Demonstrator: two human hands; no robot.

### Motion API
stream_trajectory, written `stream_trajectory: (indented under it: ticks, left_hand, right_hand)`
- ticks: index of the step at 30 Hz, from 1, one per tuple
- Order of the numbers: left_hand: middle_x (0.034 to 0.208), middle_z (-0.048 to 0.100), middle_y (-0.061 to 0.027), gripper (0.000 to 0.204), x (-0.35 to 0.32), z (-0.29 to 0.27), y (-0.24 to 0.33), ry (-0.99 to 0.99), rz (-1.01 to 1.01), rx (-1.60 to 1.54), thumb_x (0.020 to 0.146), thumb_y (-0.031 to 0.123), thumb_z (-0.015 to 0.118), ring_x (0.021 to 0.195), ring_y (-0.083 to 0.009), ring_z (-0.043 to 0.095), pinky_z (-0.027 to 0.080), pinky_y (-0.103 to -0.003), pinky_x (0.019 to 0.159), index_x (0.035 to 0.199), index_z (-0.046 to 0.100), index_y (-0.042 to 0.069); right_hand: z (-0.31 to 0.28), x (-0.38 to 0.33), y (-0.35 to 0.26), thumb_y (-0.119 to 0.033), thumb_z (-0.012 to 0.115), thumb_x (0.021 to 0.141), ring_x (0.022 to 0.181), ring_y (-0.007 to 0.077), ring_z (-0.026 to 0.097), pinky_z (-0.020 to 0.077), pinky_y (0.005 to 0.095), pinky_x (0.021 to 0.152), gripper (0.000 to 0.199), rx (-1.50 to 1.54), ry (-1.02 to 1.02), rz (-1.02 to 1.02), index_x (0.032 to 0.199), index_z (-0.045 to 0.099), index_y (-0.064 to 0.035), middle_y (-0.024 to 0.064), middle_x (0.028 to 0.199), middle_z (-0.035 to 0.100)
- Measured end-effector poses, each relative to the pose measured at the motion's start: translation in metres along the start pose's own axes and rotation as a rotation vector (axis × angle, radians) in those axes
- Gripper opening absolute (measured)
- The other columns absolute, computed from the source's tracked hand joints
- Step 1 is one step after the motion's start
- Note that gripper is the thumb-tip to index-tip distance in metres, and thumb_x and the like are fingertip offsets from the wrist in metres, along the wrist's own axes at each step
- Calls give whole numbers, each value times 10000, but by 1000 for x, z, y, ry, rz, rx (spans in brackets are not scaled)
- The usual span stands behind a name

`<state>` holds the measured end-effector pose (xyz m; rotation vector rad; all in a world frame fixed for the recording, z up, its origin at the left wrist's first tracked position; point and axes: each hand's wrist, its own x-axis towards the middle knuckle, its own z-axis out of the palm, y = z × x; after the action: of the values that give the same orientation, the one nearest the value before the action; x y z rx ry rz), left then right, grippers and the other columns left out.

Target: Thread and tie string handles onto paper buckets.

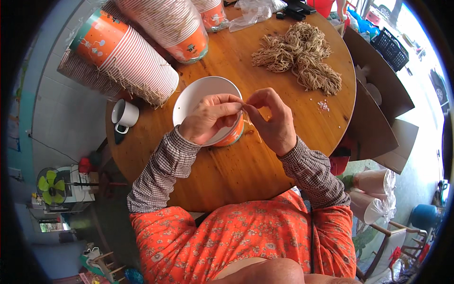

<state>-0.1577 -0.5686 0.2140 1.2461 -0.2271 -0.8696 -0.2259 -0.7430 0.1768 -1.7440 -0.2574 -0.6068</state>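
Working over a round wooden table (222, 182) here, with the left hand (208, 118) and right hand (274, 120) tip to tip. Pinching thumb and finger together on both sides, right above the edge of a paper bucket (191, 99), white inside, orange outside. Can't tell about anything caught between the fingertips, too tiny to make out. Got that bucket sitting on the table, partly hidden behind the left hand. Over to the left, can see a white mug (127, 112) and, farther back, a stack of buckets (137, 57) with straw-coloured strands (126, 85) draped along it. Also got a tangled bundle of twine (302, 54) at the far right, with little white bits (323, 105) scattered just below.
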Motion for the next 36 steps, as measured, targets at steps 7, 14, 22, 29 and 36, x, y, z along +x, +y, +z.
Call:
stream_trajectory:
  ticks: [7, 14, 22, 29, 36]
  left_hand:
    - [793, 598, 0, 165, 3, -3, -6, -44, -36, -247, 925, 148, 620, 671, -63, 534, 454, -187, 610, 1011, 630, 7]
    - [806, 631, 0, 165, -3, 6, -7, 75, 99, 15, 928, 146, 620, 677, -60, 561, 471, -189, 632, 1005, 642, 1]
    - [814, 637, 7, 102, -7, 11, -9, 289, 465, 633, 908, 111, 626, 693, -44, 578, 480, -191, 654, 932, 632, 13]
    - [761, 573, 5, 90, -11, 9, -13, 272, 346, 407, 928, 118, 594, 627, -51, 535, 427, -192, 591, 951, 594, 31]
    - [787, 589, 13, 89, -5, 4, -10, 221, 360, 487, 939, 122, 580, 646, -38, 526, 435, -191, 598, 947, 591, 34]
  right_hand:
    - [6, -2, 6, -21, 680, 816, 830, 205, 651, 522, 305, 735, 202, 23, 59, -86, 1007, 612, -24, 95, 903, 659]
    - [1, 1, 7, -19, 676, 818, 795, 191, 642, 519, 295, 717, 130, -34, 37, -108, 944, 642, -23, 95, 879, 659]
    - [3, -3, 15, -44, 661, 841, 732, 119, 609, 484, 252, 638, 89, 46, 21, 2, 918, 638, -7, 68, 841, 647]
    - [-12, -2, 14, -107, 570, 936, 617, 78, 596, 459, 218, 487, 101, 495, -30, 472, 969, 556, -13, 39, 846, 641]
    - [-15, 1, 10, -131, 523, 971, 615, 84, 584, 450, 218, 466, 119, 321, -111, 367, 997, 496, -18, 44, 829, 611]
